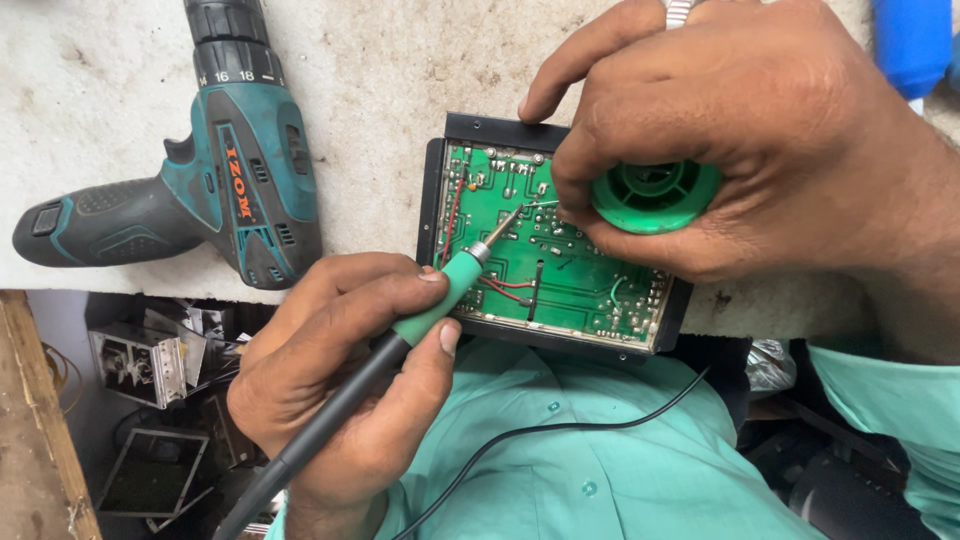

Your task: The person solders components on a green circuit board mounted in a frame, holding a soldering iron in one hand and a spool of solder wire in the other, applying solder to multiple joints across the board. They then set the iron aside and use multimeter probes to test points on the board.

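Observation:
A green circuit board (570, 280) in a black frame lies at the near edge of a worn white bench (380, 70). My left hand (340, 400) grips a soldering iron (440, 300) with a green collar and dark handle. Its metal tip rests on the board's upper middle. My right hand (760, 140) holds a green solder spool (655, 195) over the board's upper right corner. A thin strand of solder wire reaches from the spool toward the iron's tip. My right hand hides part of the board's top edge.
A teal and black cordless drill (240, 170) lies on the bench, left of the board. A blue object (910, 40) stands at the top right. The iron's black cord (560, 425) crosses my green shirt. Metal parts (150, 360) and a wooden plank (40, 420) sit below the bench at the left.

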The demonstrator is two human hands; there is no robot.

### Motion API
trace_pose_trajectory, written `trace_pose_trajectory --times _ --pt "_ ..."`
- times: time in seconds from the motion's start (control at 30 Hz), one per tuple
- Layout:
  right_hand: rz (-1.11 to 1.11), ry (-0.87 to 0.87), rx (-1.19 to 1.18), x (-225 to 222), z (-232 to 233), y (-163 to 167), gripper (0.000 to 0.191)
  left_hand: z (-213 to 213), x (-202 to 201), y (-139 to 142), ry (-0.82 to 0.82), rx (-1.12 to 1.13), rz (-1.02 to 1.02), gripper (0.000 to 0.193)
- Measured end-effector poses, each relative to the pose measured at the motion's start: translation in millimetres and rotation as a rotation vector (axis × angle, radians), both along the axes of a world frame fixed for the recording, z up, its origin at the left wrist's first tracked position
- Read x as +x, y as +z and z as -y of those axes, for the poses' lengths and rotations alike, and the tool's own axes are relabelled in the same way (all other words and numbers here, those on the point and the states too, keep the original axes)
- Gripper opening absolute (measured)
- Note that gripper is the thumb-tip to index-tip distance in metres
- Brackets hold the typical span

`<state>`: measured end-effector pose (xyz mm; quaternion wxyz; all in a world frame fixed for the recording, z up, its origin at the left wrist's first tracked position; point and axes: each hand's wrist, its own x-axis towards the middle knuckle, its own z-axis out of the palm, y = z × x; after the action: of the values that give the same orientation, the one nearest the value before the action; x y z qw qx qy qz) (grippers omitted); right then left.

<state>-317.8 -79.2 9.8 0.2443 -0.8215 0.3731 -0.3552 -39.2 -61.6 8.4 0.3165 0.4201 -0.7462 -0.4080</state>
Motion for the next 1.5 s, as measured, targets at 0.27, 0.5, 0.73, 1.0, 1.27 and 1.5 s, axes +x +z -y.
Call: trace_pose_trajectory --times 0.27,0.5,0.73,1.0,1.27,1.5 --pt "0.027 -0.049 0.044 -2 -6 4 0.014 -1 -5 4 0.052 0.012 0.038 0.028" --pt "-0.009 -0.021 0.136 -18 -7 3 0.018 -6 -1 6 -0.03 -0.146 0.043 0.031" --pt "-0.049 -0.03 0.159 -24 -10 1 0.024 -11 -5 -5 -0.025 -0.127 -0.063 0.031" --pt "-0.121 0.014 0.116 -27 -8 -1 0.023 -11 -14 1 0.003 -0.08 0.003 0.027" --pt "-0.148 -0.014 0.094 -22 -9 3 0.023 -10 -21 3 -0.027 -0.144 -0.015 0.028" --pt "-0.117 -0.05 0.097 -17 -11 1 0.025 -8 -17 6 -0.048 -0.076 0.016 0.029"
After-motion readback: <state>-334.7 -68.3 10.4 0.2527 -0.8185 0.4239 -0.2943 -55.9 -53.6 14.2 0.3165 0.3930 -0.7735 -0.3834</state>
